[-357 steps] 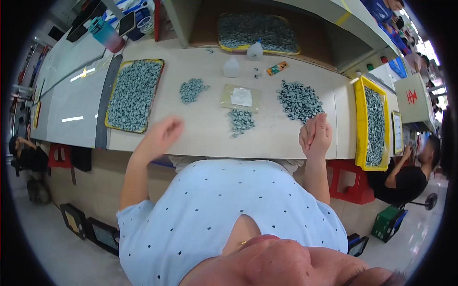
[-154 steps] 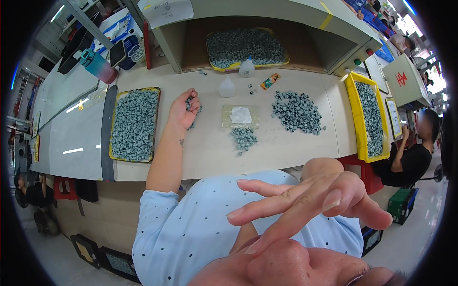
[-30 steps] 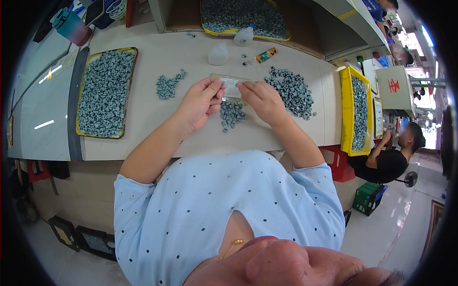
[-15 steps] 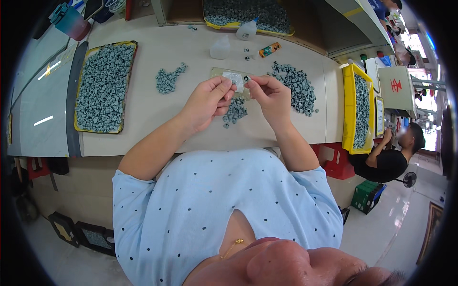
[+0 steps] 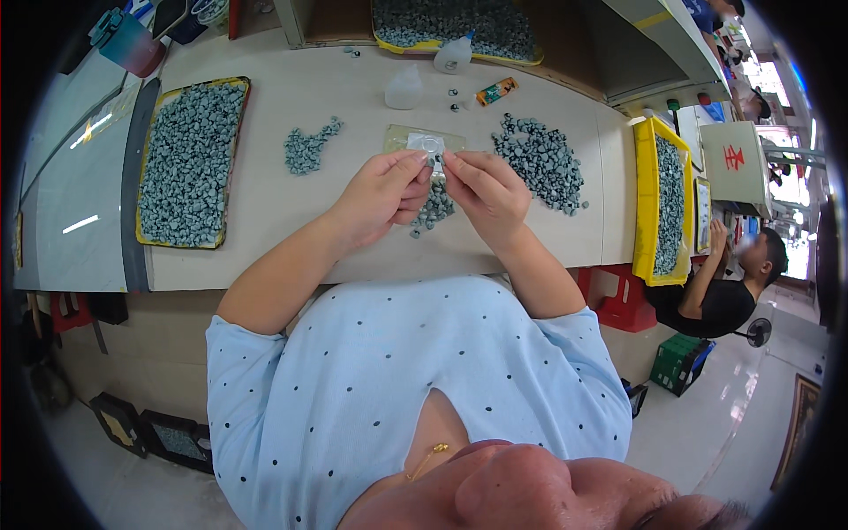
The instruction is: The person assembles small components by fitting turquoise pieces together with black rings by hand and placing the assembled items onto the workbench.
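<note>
Close together over the table, my left hand [image 5: 384, 194] and my right hand [image 5: 488, 190] each have thumb and forefinger pinched. Small grey-green pieces [image 5: 436, 163] show between the two sets of fingertips, partly hidden by them; their exact kind is too small to tell. Just beyond the hands lies a pale flat plate [image 5: 393, 139] with a white square and a clear round thing on it. Below the fingertips, partly covered by my hands, is a small heap of grey-green pieces [image 5: 431, 212]. A larger, darker heap [image 5: 541, 163] spreads right of my right hand.
A shallow tray full of pieces [image 5: 190, 163] lies left, with a small heap [image 5: 305, 148] beside it. Farther back stand two white squeeze bottles [image 5: 404, 90] and an orange-green tube [image 5: 496, 91]. A yellow tray [image 5: 647, 203] sits right, near a seated person [image 5: 720, 278].
My right hand has moved left and slightly nearer, so its fingertips now meet those of my left hand. The dark piece it held apart is now brought to the left fingertips.
</note>
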